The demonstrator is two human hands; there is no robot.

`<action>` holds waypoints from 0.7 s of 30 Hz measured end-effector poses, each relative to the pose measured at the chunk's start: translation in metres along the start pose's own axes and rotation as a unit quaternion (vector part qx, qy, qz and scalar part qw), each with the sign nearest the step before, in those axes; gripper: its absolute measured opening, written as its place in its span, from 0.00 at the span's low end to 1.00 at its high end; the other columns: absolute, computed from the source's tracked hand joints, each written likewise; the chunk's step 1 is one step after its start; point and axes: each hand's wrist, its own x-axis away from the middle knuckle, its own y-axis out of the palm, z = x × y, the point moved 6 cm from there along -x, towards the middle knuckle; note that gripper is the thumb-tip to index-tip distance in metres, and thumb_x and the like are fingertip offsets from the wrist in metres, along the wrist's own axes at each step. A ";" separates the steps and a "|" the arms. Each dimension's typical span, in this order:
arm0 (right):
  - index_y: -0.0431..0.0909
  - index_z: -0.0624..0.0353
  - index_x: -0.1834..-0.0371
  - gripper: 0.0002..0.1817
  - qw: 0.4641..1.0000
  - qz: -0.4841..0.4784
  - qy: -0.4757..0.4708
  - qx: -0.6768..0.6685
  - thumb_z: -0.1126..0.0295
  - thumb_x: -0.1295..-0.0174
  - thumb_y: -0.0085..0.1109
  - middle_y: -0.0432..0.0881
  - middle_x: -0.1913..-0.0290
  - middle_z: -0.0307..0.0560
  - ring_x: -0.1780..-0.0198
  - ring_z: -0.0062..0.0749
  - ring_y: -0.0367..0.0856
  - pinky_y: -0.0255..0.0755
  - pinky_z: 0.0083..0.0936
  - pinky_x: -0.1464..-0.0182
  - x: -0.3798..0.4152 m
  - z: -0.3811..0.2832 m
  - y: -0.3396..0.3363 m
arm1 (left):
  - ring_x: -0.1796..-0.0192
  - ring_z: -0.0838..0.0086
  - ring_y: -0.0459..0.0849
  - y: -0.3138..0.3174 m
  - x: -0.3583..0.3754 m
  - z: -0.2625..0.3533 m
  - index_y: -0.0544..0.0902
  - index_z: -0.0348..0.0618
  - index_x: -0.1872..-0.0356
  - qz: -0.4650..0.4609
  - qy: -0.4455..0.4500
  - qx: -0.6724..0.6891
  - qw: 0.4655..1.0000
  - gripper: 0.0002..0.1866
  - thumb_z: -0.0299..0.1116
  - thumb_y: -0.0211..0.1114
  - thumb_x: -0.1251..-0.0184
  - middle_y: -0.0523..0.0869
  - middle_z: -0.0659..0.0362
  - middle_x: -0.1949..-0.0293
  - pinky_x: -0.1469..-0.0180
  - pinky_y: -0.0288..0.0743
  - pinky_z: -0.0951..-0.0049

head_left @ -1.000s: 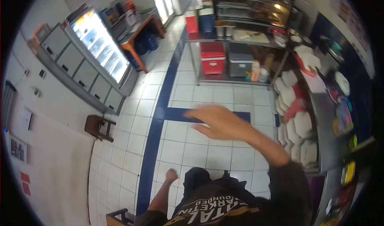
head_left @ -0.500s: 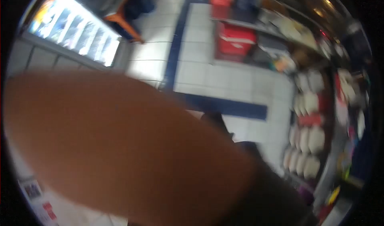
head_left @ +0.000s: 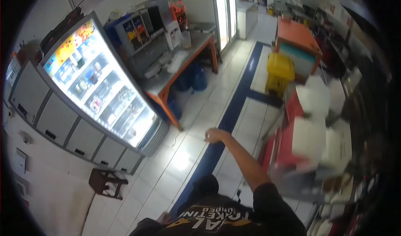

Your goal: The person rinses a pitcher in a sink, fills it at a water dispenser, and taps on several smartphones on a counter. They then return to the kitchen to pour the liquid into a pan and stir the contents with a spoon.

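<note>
My right arm reaches out over the tiled floor, and my right hand point(head_left: 215, 135) hangs above the dark blue floor stripe point(head_left: 227, 121). Its fingers are curled in loosely, with no object visible in them. Low in the view my left hand point(head_left: 165, 218) is beside my body, partly seen; its fingers are too small and hidden to read. My dark printed shirt point(head_left: 213, 215) fills the bottom. Neither hand touches any furniture.
To the left stands a lit glass-door fridge point(head_left: 100, 85) beside grey lockers point(head_left: 58, 123) and a small dark stool point(head_left: 107, 183). Behind it is an orange-legged table point(head_left: 184, 62). Ahead are a yellow bin point(head_left: 279, 73) and an orange counter point(head_left: 297, 33). Red and white boxes point(head_left: 307, 140) line the right.
A blurred bare forearm covered much of the view; it has moved away from the camera. The view has swung up and round, showing the room ahead and both hands.
</note>
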 end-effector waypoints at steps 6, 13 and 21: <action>0.82 0.64 0.63 0.16 0.926 0.288 0.226 -0.096 0.64 0.39 0.47 0.82 0.58 0.63 0.56 0.58 0.80 0.75 0.46 0.51 -0.088 0.343 -0.019 | 0.75 0.65 0.79 -0.179 -0.133 0.124 0.79 0.42 0.80 -0.051 -0.016 -0.026 0.998 0.16 0.44 0.63 0.45 0.78 0.56 0.81 0.70 0.72 0.62; 0.83 0.54 0.73 0.10 0.886 0.047 0.382 -0.258 0.63 0.44 0.55 0.83 0.74 0.48 0.69 0.36 0.84 0.77 0.37 0.68 -0.003 0.540 0.111 | 0.63 0.64 0.81 -0.582 -0.403 0.375 0.82 0.47 0.69 0.370 0.295 -0.234 0.849 0.09 0.40 0.62 0.45 0.81 0.55 0.72 0.63 0.75 0.59; 0.82 0.61 0.72 0.13 0.883 -0.033 0.444 -0.147 0.61 0.45 0.58 0.83 0.71 0.47 0.71 0.35 0.82 0.77 0.35 0.68 -0.076 0.683 -0.068 | 0.58 0.42 0.81 -1.105 -0.419 0.617 0.74 0.36 0.57 0.648 0.217 0.322 0.656 0.21 0.45 0.60 0.39 0.83 0.40 0.65 0.55 0.74 0.51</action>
